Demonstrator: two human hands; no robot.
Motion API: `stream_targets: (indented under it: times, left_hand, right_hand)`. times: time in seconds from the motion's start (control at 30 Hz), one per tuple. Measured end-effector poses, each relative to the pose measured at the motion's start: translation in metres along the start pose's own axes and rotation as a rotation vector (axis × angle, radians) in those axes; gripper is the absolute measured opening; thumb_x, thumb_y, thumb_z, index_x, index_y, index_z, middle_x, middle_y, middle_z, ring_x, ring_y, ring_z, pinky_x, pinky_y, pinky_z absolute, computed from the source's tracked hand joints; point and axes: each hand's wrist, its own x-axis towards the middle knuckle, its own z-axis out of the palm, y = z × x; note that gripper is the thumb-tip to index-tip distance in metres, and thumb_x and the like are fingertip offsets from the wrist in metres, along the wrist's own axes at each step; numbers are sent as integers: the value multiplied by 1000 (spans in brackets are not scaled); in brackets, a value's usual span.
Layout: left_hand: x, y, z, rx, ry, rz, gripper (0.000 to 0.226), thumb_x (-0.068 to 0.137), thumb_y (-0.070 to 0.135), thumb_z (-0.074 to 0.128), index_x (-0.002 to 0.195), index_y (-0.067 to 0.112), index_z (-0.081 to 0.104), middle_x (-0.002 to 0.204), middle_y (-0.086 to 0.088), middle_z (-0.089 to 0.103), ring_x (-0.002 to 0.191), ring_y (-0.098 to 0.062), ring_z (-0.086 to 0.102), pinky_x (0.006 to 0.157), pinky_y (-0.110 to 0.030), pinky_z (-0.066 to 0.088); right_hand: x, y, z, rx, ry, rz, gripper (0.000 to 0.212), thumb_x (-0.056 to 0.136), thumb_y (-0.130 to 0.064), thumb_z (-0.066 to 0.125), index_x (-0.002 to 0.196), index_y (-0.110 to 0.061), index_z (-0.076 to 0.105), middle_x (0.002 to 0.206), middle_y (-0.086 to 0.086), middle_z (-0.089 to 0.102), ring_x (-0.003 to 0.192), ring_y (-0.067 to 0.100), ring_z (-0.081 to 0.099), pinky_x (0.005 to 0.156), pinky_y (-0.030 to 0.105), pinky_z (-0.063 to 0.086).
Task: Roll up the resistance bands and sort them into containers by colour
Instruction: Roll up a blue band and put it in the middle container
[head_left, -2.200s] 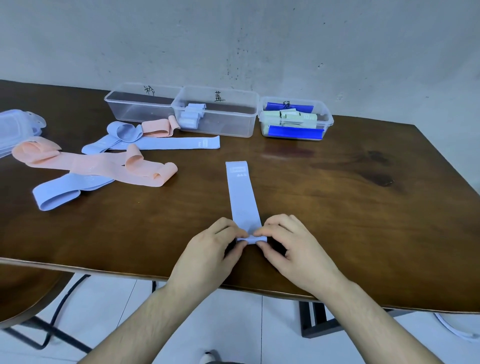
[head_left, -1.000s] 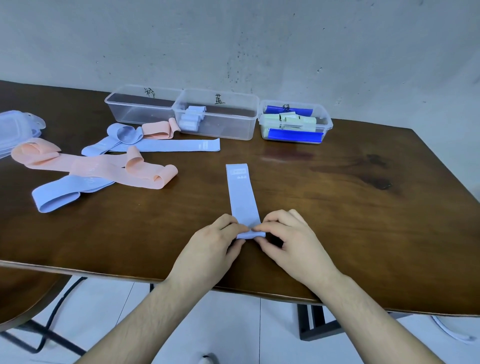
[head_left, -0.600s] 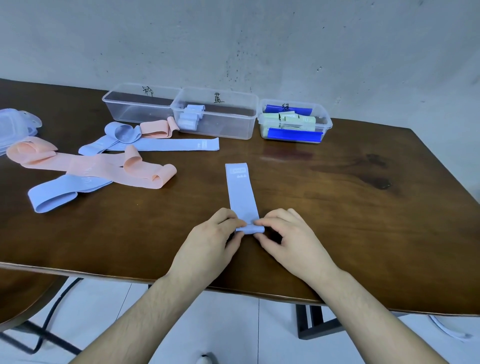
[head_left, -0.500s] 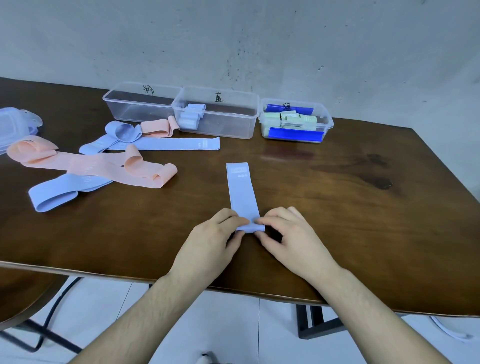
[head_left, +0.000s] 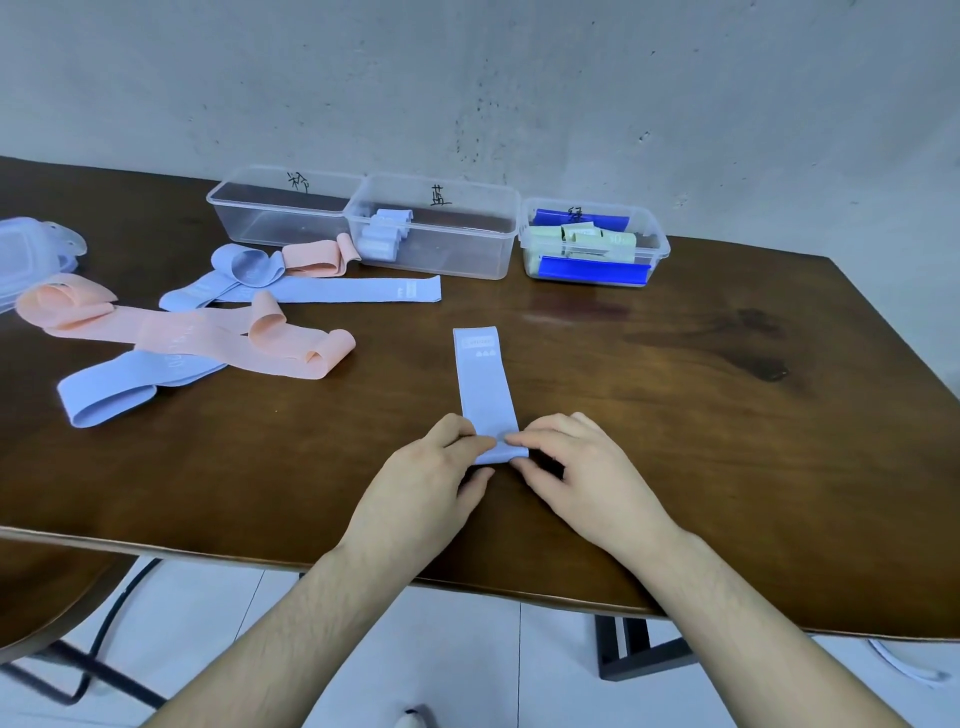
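Band (head_left: 484, 384): pale blue strip lay flat on the bench (head_left: 675, 415), just ahead of the hands; long axis ran near-to-far, far end tilted slightly left; near end turned into a small roll.
Left hand (head_left: 426, 488): fingers curled, pinching the left end of the roll, thumb underneath.
Right hand (head_left: 582, 478): fingers curled, pinching the right end of the roll, index tip on top.
Change: against 2.2 s ago the roll had travelled up the strip, so the flat length showing was shorter; both hands had moved forward with it; loose bands and boxes had stayed put.
Print on band: small white logo and three triangle marks at the far end; text too small to read.
Left box (head_left: 270, 218): clear, handwritten black character on far wall, illegible; no bands seen inside.
Middle box (head_left: 467, 254): clear, handwritten character on far wall; held rolled pale blue bands at its left end.
Right box (head_left: 660, 249): clear, held pale green rolls and dark blue strips; its mark was partly hidden.
Loose bands: pink (head_left: 208, 332) and pale blue (head_left: 332, 291) strips lay unrolled at left, overlapping.
Lids (head_left: 31, 254): clear, stacked at the far left edge.
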Motion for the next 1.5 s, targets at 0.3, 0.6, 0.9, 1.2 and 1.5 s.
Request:
stream_targets:
  times: [0.3,0.6,0.9,1.2,1.5]
  left_hand:
    - [8,-3,-1,42,8,27,22,90,18,71,111,14,72,104,3,62,63,-17,62,55,-32,55]
    - [14,-4,-6,7,-32,-8,23,93,21,66,116,18,69,108,4,60,74,-15,63,62,-22,48]
    - [-1,3,-11,-31,-22,20,18,88,20,73,106,20,73,99,9,62,61,-7,51,56,-13,35]
    - [-20,12,-8,-45,-21,73,18,90,22,72,108,18,73,98,9,60,60,-8,54,54,-17,43]
    - [-18,11,-5,-7,14,30,29,92,29,57,114,17,72,100,9,59,61,-9,55,53,-16,40]
  right_hand:
    - [4,0,2,-68,27,-43,32,95,-30,67,127,-23,69,113,-14,59,100,8,41,91,27,46]
    - [11,4,0,-80,6,-105,30,96,-28,66,125,-21,70,107,-10,58,92,9,43,85,24,43]
    - [-9,-2,-9,40,-13,-37,24,97,-31,64,121,-29,68,107,-22,57,101,-1,48,85,7,37]
    - [-30,-6,-9,72,-29,-9,20,95,-38,62,113,-33,69,106,-25,58,105,-2,48,84,7,38]
    - [-31,-5,-4,72,41,-15,25,92,-29,69,117,-29,71,107,-23,57,99,4,52,84,12,42]
